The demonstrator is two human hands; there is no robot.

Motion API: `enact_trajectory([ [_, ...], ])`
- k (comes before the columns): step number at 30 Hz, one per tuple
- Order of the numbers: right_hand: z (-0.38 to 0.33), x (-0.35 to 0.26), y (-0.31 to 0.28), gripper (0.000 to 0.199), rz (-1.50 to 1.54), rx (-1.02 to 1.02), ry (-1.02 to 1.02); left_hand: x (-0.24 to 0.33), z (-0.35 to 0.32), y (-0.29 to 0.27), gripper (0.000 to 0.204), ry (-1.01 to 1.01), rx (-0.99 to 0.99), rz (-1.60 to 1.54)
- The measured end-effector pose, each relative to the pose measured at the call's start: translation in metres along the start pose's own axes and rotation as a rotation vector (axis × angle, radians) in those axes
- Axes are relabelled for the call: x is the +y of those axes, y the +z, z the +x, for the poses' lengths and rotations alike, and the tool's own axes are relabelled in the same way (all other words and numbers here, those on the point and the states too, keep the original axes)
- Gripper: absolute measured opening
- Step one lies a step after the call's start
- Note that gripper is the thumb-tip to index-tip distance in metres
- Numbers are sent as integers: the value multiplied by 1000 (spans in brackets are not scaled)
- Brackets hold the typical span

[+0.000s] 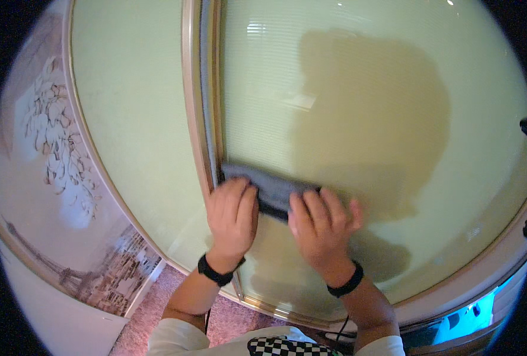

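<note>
A long grey fabric pad with a black lower edge point(273, 191) lies flat against the glossy pale green panel point(263, 130), its left end next to the panel's gold frame. My left hand point(232, 216) grips the pad near that end, fingers bent over its top. Farther right, my right hand point(322, 228) has its fingers curled over the other end, with the thumb side slightly blurred. Whether it is a cleaning pad or a folded cloth, I cannot tell. Both wrists wear black bands.
Another pale green panel point(133, 89) stands left of the gold upright frame point(193, 89). Farther left is a wall with a flower and tower picture point(61, 178). Pinkish carpet point(156, 308) lies below. A bright blue screen point(471, 317) glows at the lower right.
</note>
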State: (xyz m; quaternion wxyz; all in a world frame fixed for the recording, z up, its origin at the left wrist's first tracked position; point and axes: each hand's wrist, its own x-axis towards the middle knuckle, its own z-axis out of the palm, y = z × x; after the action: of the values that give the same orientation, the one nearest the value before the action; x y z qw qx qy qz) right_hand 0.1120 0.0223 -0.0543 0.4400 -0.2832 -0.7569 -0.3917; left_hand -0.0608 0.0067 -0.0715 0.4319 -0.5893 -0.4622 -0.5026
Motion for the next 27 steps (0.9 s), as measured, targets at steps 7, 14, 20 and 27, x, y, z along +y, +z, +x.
enact_trajectory([
  [7, -80, -8, 6, 25, 39, -86, -121, 19, -101, 0, 21, -11, -161, -139],
  [14, 17, 35, -20, 26, -47, 149, 147, 24, 37, 7, 24, 60, 26, -158],
  [20, -42, 37, -31, 26, -77, 19, 100, 40, -12, 14, 31, 57, -71, -263],
  [27, -100, 44, -45, 29, -144, -102, 19, 76, -56, 15, 31, 87, -117, -270],
])
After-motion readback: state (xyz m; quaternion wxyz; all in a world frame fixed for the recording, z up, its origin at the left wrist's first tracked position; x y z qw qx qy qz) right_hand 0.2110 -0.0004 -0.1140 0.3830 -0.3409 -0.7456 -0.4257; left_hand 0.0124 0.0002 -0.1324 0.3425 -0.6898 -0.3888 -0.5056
